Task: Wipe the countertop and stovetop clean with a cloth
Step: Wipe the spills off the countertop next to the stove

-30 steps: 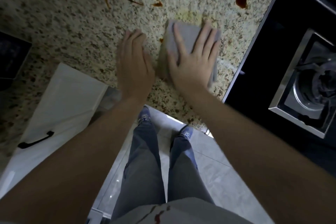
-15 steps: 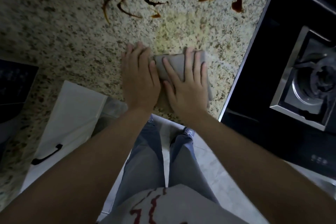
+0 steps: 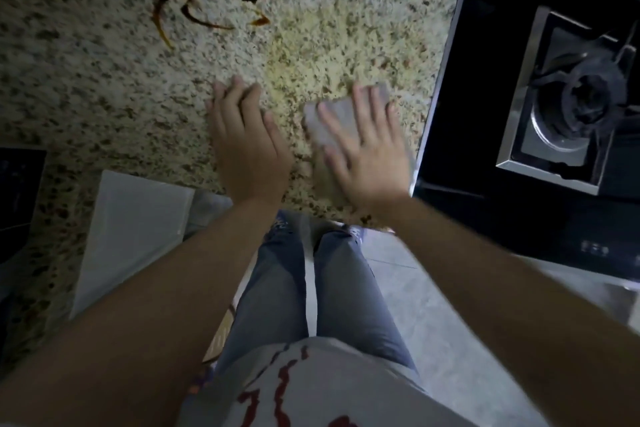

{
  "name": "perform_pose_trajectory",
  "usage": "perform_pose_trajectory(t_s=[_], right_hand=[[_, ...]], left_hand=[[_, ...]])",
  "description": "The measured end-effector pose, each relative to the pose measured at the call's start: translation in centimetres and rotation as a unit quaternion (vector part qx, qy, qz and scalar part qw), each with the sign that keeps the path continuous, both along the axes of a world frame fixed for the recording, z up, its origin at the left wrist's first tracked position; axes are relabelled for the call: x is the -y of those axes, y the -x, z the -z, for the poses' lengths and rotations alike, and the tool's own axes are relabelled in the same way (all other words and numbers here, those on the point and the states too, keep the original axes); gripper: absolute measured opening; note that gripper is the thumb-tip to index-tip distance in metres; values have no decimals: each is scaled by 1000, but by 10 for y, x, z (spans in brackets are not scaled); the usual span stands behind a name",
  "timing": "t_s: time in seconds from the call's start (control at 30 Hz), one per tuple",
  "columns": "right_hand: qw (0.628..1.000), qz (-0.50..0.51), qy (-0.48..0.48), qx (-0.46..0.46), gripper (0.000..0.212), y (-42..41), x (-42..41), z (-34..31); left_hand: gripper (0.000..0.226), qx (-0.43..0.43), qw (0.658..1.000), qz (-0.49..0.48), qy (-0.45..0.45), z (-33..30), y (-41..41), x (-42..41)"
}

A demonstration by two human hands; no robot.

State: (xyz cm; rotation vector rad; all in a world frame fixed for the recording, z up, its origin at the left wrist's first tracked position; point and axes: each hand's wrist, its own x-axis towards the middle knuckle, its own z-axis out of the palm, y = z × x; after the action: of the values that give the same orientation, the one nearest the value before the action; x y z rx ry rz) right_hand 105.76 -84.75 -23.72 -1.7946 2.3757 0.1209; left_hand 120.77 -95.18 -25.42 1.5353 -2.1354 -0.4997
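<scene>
Fingers [image 3: 360,107] spread over half-hidden, blurred cloth [image 3: 332,121].

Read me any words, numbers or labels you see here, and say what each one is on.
None can be read.
Stovetop: small pale marks on its front panel, too blurred to read.
Shirt: red print, shapes only, no letters I can make out.
Countertop: brown sauce streaks, squiggles rather than writing.
</scene>
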Motion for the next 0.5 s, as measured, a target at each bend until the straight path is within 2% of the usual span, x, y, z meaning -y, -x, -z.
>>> perform_pose_trajectory(t_s=[0.03,0.1,0.17,0.2,0.23,0.3,0.37,0.4,0.5], right_hand=[[1000,15,7,-14,59,26,14,1],[993,112,37,-30,59,60,34,4],[974,216,61,-27,59,47,35,6],[969,237,62,-33,60,24,29,6],[972,228,47,-28,60,-2,17,6],[992,127,7,3,60,-45,-13,2],[999,26,-13,18,59,-43,-28,-1],[1000,9,-19,8,59,-24,-22,0],[992,123,8,-7,61,48,23,3]], left_hand=[[40,3,1000,-3,0,1,0,0],[40,9,1000,-9,2,1,1,-2],[39,6,1000,-2,13,4,0,-1],[38,4,1000,1,21,5,-1,-1],[38,4,1000,5,29,6,-1,-1],[38,8,999,5,32,6,-1,0],[38,11,1000,6,26,6,-1,-1],[38,9,1000,6,23,6,-1,-1],[38,19,1000,-6,7,4,-1,-3]])
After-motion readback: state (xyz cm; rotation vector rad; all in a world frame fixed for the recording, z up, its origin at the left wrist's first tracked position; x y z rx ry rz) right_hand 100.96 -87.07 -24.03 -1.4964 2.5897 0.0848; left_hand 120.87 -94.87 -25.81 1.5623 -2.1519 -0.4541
